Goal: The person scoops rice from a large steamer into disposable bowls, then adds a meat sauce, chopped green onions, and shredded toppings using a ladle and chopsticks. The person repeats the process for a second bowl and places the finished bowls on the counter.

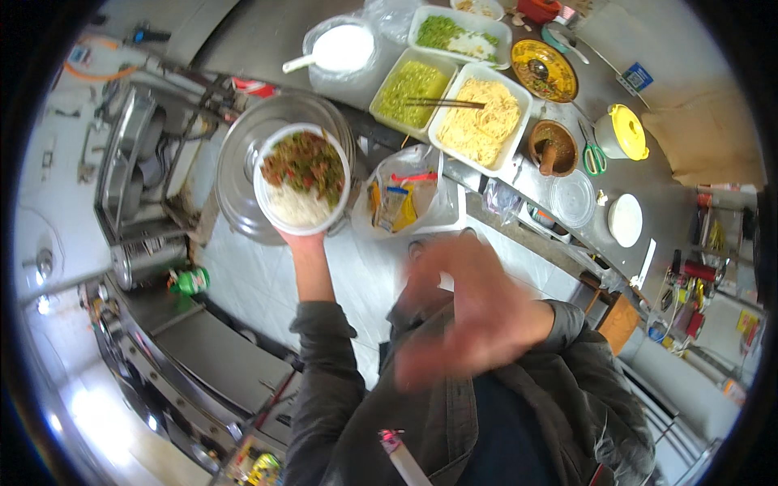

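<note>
The left grip clasps one white bowl of rice and topping from beneath. To its right, the right grip is blurred: spread or closed, I cannot tell. Beyond both, the desk carries three rectangular tubs and two chopsticks.

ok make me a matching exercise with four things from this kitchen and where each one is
Things:
1. round white bowl of rice and stir-fry
2. thin dark chopsticks
3. green-handled metal scissors
4. brown wooden pestle

Places:
a. in the round wooden mortar
b. between the mortar and the yellow-lidded white tub
c. held up by the left hand
d. partly over the pale yellow noodles

Pairs: 1-c, 2-d, 3-b, 4-a
</note>
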